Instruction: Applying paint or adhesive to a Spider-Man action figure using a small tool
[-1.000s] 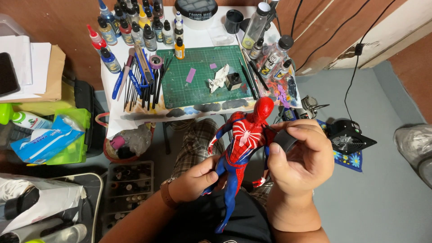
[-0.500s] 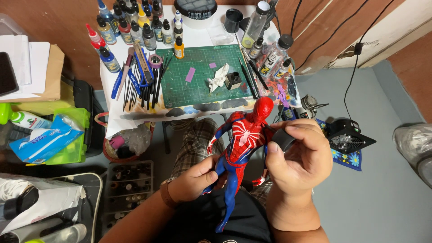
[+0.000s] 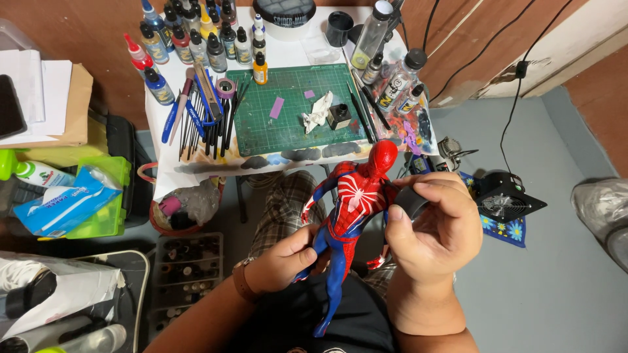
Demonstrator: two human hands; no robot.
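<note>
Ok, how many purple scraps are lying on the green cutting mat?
2: a larger purple scrap left of the crumpled white tissue, and a smaller purple scrap just above it. Others may be hidden.

left hand [image 3: 284,261] grips red-blue figure [image 3: 350,209] legs | right hand [image 3: 428,225] holds black tape roll [image 3: 411,201]
</note>
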